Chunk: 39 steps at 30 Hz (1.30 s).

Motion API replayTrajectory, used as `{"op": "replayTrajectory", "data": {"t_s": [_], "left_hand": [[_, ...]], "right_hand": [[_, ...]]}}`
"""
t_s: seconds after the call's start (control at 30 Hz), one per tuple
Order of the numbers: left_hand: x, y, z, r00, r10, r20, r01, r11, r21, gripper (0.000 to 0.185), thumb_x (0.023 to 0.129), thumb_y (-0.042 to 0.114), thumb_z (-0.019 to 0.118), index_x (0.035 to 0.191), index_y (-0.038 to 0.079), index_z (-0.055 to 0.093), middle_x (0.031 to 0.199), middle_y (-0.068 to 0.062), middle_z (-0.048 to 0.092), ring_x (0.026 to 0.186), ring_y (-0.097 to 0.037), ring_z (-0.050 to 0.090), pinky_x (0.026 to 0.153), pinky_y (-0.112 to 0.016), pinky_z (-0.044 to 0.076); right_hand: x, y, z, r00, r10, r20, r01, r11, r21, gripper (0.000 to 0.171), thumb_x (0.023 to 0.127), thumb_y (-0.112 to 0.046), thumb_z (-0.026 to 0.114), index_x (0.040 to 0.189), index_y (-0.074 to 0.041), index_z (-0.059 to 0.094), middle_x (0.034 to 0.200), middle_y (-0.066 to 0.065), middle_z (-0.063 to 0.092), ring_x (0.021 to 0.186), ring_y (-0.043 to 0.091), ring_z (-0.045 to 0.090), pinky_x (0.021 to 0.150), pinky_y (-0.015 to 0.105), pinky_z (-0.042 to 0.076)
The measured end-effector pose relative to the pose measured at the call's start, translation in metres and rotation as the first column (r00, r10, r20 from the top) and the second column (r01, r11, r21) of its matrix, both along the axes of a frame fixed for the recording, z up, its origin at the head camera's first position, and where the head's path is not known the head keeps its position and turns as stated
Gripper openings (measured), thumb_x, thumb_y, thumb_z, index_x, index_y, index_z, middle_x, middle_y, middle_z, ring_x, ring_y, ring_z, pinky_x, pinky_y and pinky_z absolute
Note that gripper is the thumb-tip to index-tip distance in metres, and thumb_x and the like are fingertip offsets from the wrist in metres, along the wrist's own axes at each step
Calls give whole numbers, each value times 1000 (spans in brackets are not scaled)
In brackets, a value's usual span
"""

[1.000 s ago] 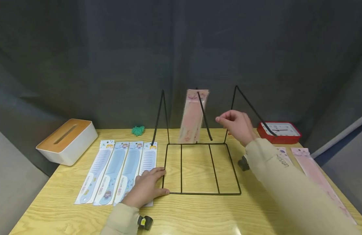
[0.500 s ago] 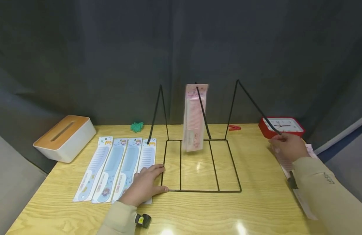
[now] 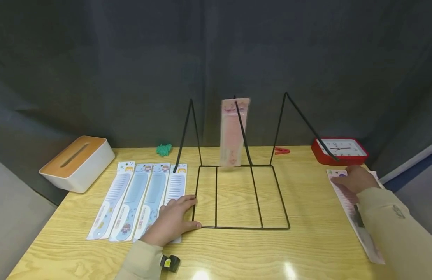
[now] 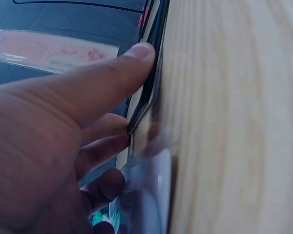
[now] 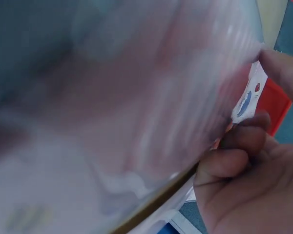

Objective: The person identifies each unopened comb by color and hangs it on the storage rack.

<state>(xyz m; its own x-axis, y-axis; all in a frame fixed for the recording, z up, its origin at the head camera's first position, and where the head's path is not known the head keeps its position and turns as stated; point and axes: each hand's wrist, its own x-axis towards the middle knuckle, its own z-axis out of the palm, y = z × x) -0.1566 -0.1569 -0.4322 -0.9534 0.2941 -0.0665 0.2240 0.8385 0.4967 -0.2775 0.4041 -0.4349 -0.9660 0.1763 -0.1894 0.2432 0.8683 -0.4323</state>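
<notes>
Moving right hand (image 3: 357, 179) from rack to pink comb pack (image 3: 352, 206), fingers gripping | left hand (image 3: 172, 221) unchanged, fingers flat

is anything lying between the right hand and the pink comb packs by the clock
Nothing visible does. The right hand already rests on the pink comb packs at the table's right edge, in front of the red clock. The right wrist view shows fingers curled at a pack's edge, though it is blurred.
</notes>
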Motion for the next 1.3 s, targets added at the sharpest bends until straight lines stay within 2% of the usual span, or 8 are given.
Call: {"op": "replayTrajectory", "data": {"t_s": [0.23,0.5,0.67,0.77,0.87,0.97,1.07,1.3], "left_hand": [[1,1,0,1000,-9,-8,9,1000,9,76,83,43,80,146,11,53,156,-2,43,135,-36,42,100,-65,31],[1,0,0,1000,0,4,0,1000,-2,75,83,44,80,146,12,54,156,-1,42,135,-34,42,101,-67,30],[1,-1,-1,1000,-1,11,1,1000,3,75,83,44,80,146,13,54,157,-1,42,137,-36,41,103,-70,27],[2,-1,-1,1000,0,9,0,1000,-2,75,83,44,80,146,13,54,157,-1,42,135,-35,42,102,-69,29],[3,-1,1,1000,10,1,-10,1000,-10,75,83,44,80,146,13,54,156,0,43,133,-33,44,102,-68,30],[4,-1,3,1000,15,-6,-15,1000,-6,75,83,43,81,145,12,54,156,-1,43,133,-33,44,103,-69,28],[4,-1,3,1000,9,-10,-9,1000,0,74,83,42,81,145,12,54,156,-1,43,133,-34,44,103,-70,28],[3,2,1,1000,4,-8,-4,1000,-6,75,83,44,80,145,12,54,156,-1,43,135,-34,43,104,-71,26]], "right_hand": [[11,-13,6,977,-203,-56,200,978,-64,44,93,-32,69,114,4,54,115,28,57,97,44,49,73,49,49],[21,-58,42,965,-9,-264,-58,968,-245,58,101,-44,56,129,7,52,123,29,55,106,39,49,89,54,43],[51,-124,90,953,46,-299,-185,871,-455,52,97,-49,62,123,-4,57,117,8,56,103,21,47,83,26,44],[79,-168,118,914,131,-384,-320,815,-483,37,96,-42,68,113,-9,64,108,-2,64,93,15,55,71,21,48],[107,-210,139,818,223,-531,-503,725,-471,19,96,-23,71,106,-6,69,102,0,70,81,15,60,64,24,51],[130,-240,154,710,249,-659,-649,595,-474,8,93,-5,71,100,-1,71,96,7,71,74,16,62,59,25,53],[143,-258,164,647,225,-729,-719,500,-483,7,91,5,69,98,3,69,93,10,70,71,17,61,59,25,53],[154,-267,170,669,122,-733,-690,469,-551,9,90,6,70,99,6,68,92,10,69,75,19,60,63,24,52]]}}
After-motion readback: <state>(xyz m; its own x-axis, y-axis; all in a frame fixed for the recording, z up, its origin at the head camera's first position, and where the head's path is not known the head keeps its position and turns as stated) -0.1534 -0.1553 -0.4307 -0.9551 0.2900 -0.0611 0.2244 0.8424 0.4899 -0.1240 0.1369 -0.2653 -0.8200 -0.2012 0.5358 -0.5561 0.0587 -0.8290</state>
